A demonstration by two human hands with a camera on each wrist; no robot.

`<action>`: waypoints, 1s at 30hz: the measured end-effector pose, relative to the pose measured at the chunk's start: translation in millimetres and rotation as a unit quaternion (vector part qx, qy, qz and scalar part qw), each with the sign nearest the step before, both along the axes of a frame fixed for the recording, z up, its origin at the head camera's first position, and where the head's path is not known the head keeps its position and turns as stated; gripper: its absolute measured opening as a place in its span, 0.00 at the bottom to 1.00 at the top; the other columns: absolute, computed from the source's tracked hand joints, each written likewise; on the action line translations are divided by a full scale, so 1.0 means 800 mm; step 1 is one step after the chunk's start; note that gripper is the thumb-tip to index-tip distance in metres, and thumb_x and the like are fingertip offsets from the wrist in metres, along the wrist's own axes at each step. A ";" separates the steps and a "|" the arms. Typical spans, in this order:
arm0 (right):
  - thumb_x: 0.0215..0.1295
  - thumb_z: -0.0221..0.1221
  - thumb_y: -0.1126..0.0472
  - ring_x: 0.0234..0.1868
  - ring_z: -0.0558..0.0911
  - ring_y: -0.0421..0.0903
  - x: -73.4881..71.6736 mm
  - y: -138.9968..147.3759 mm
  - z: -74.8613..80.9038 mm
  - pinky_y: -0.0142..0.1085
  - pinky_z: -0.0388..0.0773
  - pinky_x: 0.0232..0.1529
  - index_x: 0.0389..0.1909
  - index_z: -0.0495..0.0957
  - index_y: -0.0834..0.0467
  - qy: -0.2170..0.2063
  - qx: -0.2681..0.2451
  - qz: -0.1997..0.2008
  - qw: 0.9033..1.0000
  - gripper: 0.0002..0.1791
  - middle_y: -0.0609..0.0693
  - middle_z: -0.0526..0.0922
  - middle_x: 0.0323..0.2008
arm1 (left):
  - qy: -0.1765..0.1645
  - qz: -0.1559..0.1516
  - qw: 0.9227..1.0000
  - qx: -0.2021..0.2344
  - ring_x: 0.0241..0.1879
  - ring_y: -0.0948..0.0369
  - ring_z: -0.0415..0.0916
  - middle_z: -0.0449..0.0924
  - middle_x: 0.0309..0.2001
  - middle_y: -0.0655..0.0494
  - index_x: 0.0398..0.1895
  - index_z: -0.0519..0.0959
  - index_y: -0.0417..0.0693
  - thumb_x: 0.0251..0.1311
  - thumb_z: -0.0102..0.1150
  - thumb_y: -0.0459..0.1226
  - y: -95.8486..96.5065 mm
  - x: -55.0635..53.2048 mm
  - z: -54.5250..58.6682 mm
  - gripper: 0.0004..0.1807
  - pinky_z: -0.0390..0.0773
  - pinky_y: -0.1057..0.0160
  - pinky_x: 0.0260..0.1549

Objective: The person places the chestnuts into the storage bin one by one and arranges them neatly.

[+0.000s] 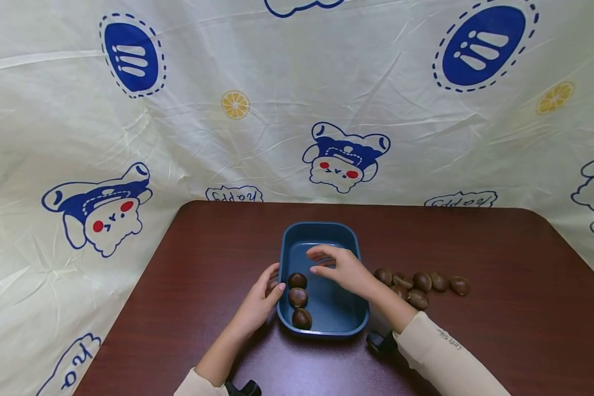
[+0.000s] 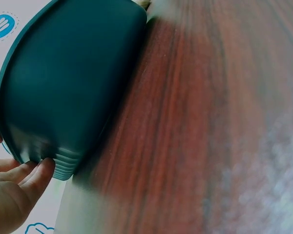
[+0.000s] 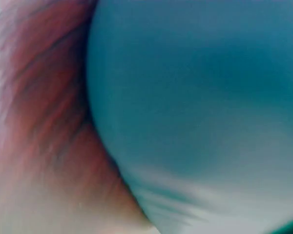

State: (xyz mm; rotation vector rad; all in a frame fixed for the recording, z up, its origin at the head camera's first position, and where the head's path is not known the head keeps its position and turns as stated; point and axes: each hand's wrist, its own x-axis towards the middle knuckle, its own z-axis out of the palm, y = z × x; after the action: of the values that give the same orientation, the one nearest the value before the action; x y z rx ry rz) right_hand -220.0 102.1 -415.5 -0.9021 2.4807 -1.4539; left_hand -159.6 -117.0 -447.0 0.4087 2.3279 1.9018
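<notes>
Three brown chestnuts (image 1: 298, 297) sit in a line along the left wall inside a blue rectangular tray (image 1: 334, 324). My left hand (image 1: 258, 301) holds the tray's left side, thumb at the rim and fingers against the outer wall; the left wrist view shows fingertips (image 2: 46, 168) on the ridged part of that wall. Over the middle of the tray is my right hand (image 1: 341, 268), fingers loosely bent, thumb apart from them, and nothing showing between. The right wrist view has only the blurred tray (image 3: 195, 97) and some tabletop, with no fingers in sight.
Several more chestnuts (image 1: 422, 282) lie in a loose group on the brown wooden table (image 1: 515, 330), right of the tray and partly behind my right forearm. A white patterned cloth (image 1: 277, 148) hangs behind the table's far edge and continues down the left side.
</notes>
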 end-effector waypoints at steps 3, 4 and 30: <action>0.59 0.58 0.59 0.48 0.76 0.55 0.002 0.009 0.006 0.45 0.71 0.48 0.52 0.72 0.59 0.014 -0.004 -0.013 1.000 0.20 0.58 0.76 0.49 | 0.002 -0.001 1.000 -0.001 0.58 0.43 0.60 0.58 0.61 0.36 0.65 0.53 0.37 0.66 0.44 0.35 -0.001 0.000 -0.001 0.26 0.65 0.46 0.50; 0.59 0.58 0.60 0.48 0.75 0.55 0.006 0.011 0.012 0.46 0.71 0.48 0.52 0.72 0.60 0.015 -0.003 -0.020 1.000 0.20 0.59 0.76 0.49 | 0.004 -0.002 1.000 -0.001 0.58 0.43 0.61 0.58 0.60 0.36 0.65 0.53 0.37 0.66 0.44 0.35 -0.001 0.000 -0.002 0.26 0.65 0.47 0.50; 0.56 0.61 0.62 0.46 0.77 0.53 0.052 0.145 -0.004 0.46 0.73 0.43 0.52 0.71 0.57 0.084 0.039 -0.142 0.986 0.21 0.55 0.77 0.48 | 0.044 -0.015 0.999 0.001 0.55 0.44 0.64 0.60 0.58 0.34 0.64 0.54 0.35 0.66 0.44 0.40 -0.002 0.000 -0.003 0.27 0.70 0.51 0.47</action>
State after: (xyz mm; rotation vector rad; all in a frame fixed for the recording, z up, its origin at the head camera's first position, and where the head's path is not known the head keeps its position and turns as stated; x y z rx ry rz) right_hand -178.4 218.3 -418.4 -0.7078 2.8679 -1.3970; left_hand -159.5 -118.9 -449.0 0.5350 2.3607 1.9100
